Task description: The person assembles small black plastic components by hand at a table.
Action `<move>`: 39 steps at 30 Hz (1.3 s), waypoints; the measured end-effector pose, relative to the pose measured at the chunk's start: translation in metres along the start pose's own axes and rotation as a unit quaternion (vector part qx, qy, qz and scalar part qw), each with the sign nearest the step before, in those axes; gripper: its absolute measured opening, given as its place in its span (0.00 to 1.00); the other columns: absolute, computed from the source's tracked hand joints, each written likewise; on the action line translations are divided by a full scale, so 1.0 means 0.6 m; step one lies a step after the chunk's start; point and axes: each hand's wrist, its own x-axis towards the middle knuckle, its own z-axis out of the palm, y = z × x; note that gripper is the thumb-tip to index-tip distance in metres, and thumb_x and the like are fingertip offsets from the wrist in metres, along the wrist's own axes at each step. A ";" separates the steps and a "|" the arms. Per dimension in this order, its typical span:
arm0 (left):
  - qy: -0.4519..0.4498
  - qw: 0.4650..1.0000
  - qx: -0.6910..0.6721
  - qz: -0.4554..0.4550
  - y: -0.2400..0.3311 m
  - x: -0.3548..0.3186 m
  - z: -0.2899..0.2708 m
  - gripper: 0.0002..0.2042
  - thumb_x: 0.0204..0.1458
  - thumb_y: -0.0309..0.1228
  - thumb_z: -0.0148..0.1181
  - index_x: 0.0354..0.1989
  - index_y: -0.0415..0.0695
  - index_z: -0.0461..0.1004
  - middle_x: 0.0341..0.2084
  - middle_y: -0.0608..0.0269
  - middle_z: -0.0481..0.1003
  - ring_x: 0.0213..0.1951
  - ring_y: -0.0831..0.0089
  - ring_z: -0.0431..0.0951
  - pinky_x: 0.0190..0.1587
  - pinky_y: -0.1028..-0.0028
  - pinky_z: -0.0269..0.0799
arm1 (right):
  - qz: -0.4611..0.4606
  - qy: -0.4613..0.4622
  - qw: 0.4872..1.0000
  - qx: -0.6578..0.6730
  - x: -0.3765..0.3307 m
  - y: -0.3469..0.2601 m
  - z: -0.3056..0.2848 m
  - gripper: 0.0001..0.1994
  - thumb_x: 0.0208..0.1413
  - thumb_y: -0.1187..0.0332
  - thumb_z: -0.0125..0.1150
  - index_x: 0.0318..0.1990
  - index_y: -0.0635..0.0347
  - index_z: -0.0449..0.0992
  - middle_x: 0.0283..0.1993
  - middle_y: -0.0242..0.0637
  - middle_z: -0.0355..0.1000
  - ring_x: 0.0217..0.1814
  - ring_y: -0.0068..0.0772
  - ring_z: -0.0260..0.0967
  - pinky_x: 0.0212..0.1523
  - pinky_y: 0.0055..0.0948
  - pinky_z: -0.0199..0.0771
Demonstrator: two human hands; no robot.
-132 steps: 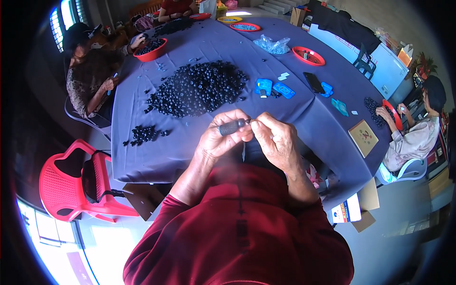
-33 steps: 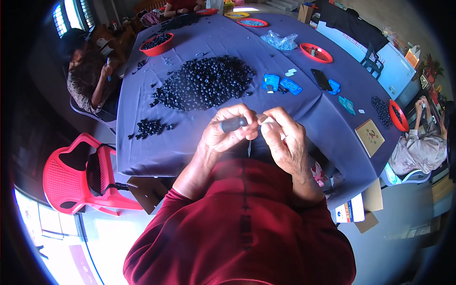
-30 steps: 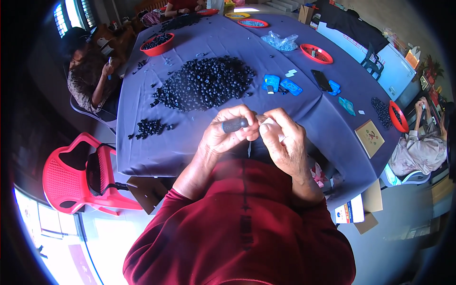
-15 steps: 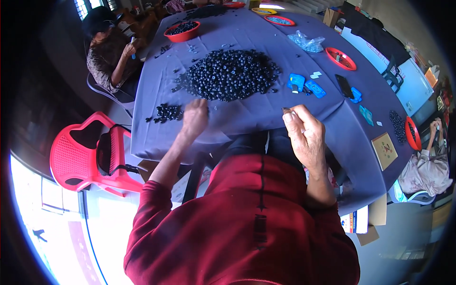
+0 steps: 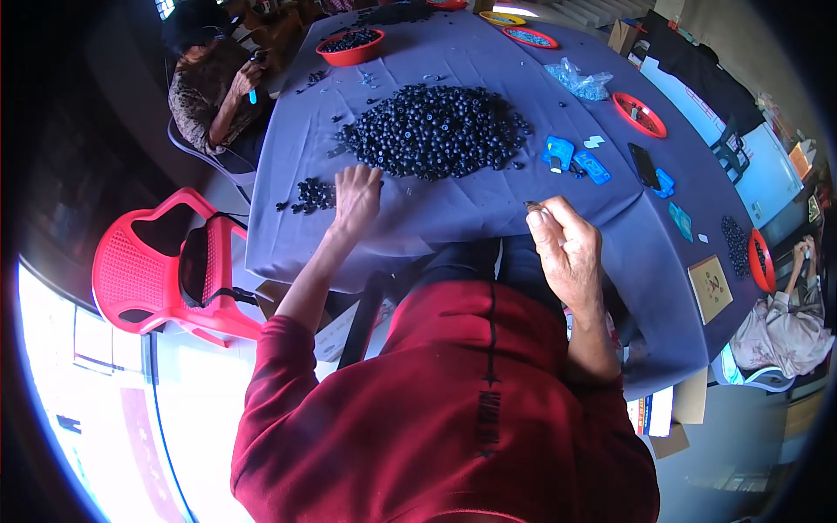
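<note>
Purplish cloth (image 5: 471, 206), in the head view, bears heaped black parts (image 5: 436, 131) and, to their left, a smaller cluster (image 5: 312, 196). Our left hand (image 5: 357, 199) is curled downward beside the cluster; we cannot tell whether it grasps anything. Our right hand (image 5: 568, 248) pinches a dark piece (image 5: 532, 207) between thumb and fingers. We judge the step as part pickup; the next move calls for a fingertip grip on one part.
</note>
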 end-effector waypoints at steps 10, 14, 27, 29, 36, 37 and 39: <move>-0.200 0.978 -0.020 -0.053 -0.016 0.068 0.098 0.08 0.45 0.28 0.51 0.35 0.44 0.70 0.36 0.53 0.69 0.41 0.55 0.68 0.44 0.59 0.63 | -0.003 0.005 1.000 -0.018 0.003 0.009 -0.008 0.11 0.57 0.65 0.52 0.28 0.65 0.67 0.16 0.28 0.57 0.18 0.15 0.52 0.19 0.20 0.53; -0.195 0.979 -0.023 -0.063 -0.039 0.069 0.126 0.08 0.44 0.27 0.52 0.34 0.44 0.70 0.36 0.53 0.69 0.42 0.55 0.68 0.43 0.60 0.63 | -0.007 0.003 1.000 -0.003 0.004 0.009 0.002 0.12 0.57 0.65 0.52 0.27 0.65 0.67 0.16 0.27 0.57 0.18 0.14 0.51 0.19 0.20 0.53; -0.026 0.731 -0.612 -0.300 0.010 0.108 0.019 0.07 0.44 0.21 0.51 0.32 0.42 0.71 0.23 0.64 0.72 0.23 0.70 0.71 0.27 0.74 0.67 | 0.007 0.004 1.000 0.004 0.007 0.025 0.001 0.12 0.57 0.64 0.52 0.28 0.64 0.68 0.15 0.26 0.57 0.18 0.13 0.51 0.19 0.20 0.53; -0.062 0.550 -0.783 -0.284 0.051 0.116 -0.012 0.07 0.51 0.24 0.49 0.37 0.40 0.71 0.25 0.62 0.71 0.26 0.76 0.71 0.30 0.79 0.68 | 0.014 0.001 1.000 0.002 0.007 0.021 0.000 0.12 0.57 0.64 0.52 0.28 0.64 0.68 0.15 0.26 0.57 0.18 0.13 0.52 0.19 0.19 0.53; -0.211 0.253 -0.936 -0.123 0.213 0.117 -0.109 0.10 0.51 0.27 0.54 0.40 0.35 0.70 0.31 0.55 0.71 0.31 0.71 0.71 0.37 0.73 0.69 | 0.015 0.003 1.000 -0.024 0.001 0.007 -0.013 0.11 0.57 0.64 0.51 0.30 0.65 0.70 0.18 0.28 0.60 0.20 0.14 0.53 0.20 0.19 0.54; -0.216 0.261 -0.935 -0.108 0.228 0.117 -0.114 0.10 0.51 0.29 0.55 0.38 0.35 0.70 0.31 0.56 0.70 0.30 0.71 0.71 0.35 0.74 0.68 | 0.028 0.003 0.999 -0.024 0.000 0.007 -0.016 0.12 0.57 0.64 0.51 0.30 0.65 0.70 0.18 0.29 0.60 0.20 0.14 0.53 0.20 0.20 0.54; -0.212 0.302 -0.923 -0.113 0.251 0.114 -0.129 0.18 0.46 0.36 0.61 0.38 0.34 0.68 0.26 0.60 0.68 0.27 0.73 0.66 0.30 0.74 0.63 | 0.032 -0.001 0.999 -0.010 -0.002 0.001 -0.022 0.12 0.58 0.64 0.51 0.30 0.65 0.70 0.17 0.29 0.59 0.20 0.14 0.52 0.20 0.20 0.54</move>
